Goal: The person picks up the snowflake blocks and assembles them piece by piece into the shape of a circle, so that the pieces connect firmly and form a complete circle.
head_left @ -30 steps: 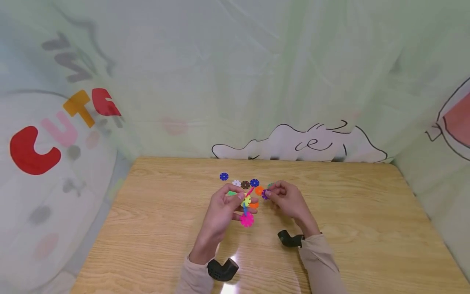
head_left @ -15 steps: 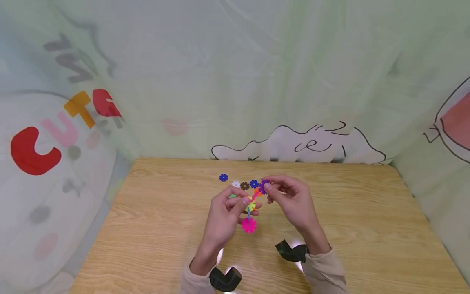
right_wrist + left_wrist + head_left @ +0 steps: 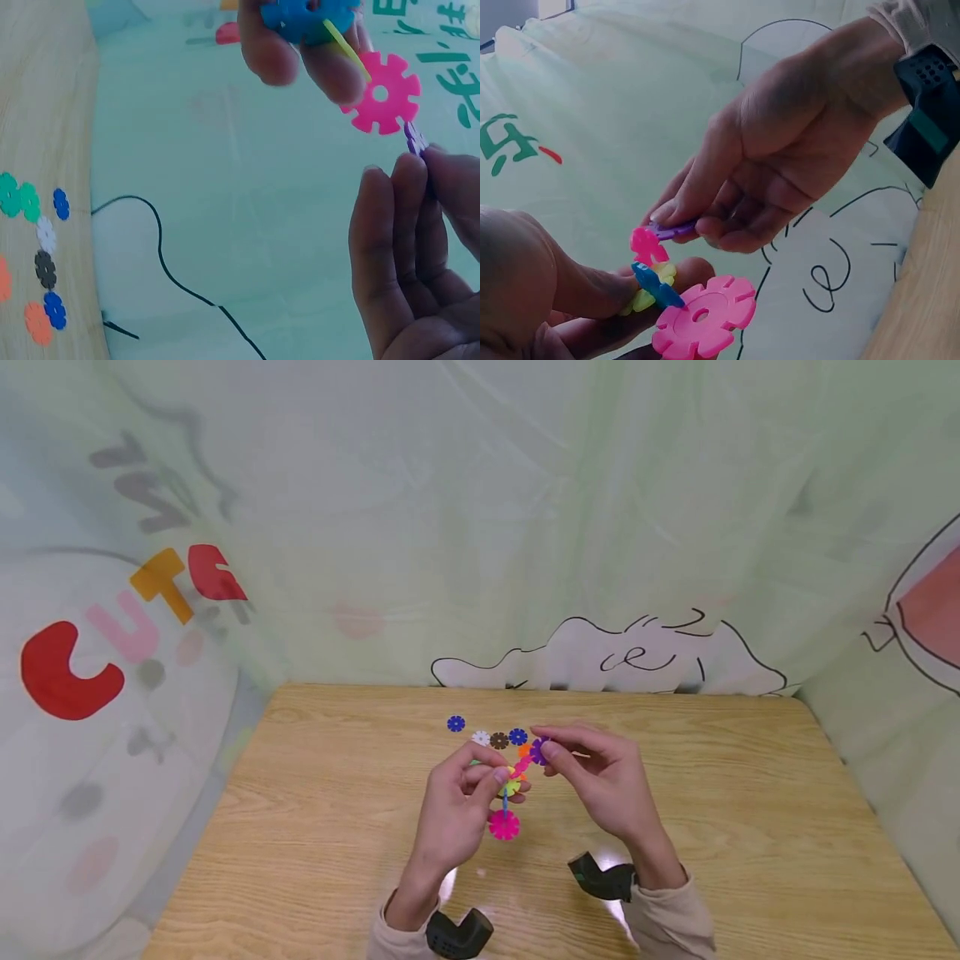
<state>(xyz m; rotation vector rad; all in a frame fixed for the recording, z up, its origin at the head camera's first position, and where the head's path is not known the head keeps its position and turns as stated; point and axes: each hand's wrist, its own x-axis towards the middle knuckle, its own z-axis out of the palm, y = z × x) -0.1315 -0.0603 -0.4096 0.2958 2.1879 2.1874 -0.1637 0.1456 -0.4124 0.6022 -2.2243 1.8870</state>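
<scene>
My left hand (image 3: 453,810) pinches the yellow disc (image 3: 513,787) of a small chain of notched plastic interlocking discs between thumb and fingers. From the yellow disc a blue disc (image 3: 657,285) leads to a pink disc (image 3: 731,300) hanging nearest me. On the other side a second pink disc (image 3: 397,82) sticks out toward the right hand. My right hand (image 3: 611,781) pinches a purple disc (image 3: 537,752) by thumb and fingertips. In the right wrist view the purple disc (image 3: 412,139) stands edge-on, right at the second pink disc's notched rim.
Loose discs lie on the wooden table (image 3: 315,827) beyond the hands: blue (image 3: 456,724), white (image 3: 481,738), brown (image 3: 499,741), another blue (image 3: 518,737), and orange (image 3: 37,322). Green discs (image 3: 28,201) lie there too. A printed cloth (image 3: 375,527) hangs behind the table.
My right hand has brought the purple disc from above the table to the chain's upper pink disc. The left hand has turned the chain slightly and still holds the yellow disc.
</scene>
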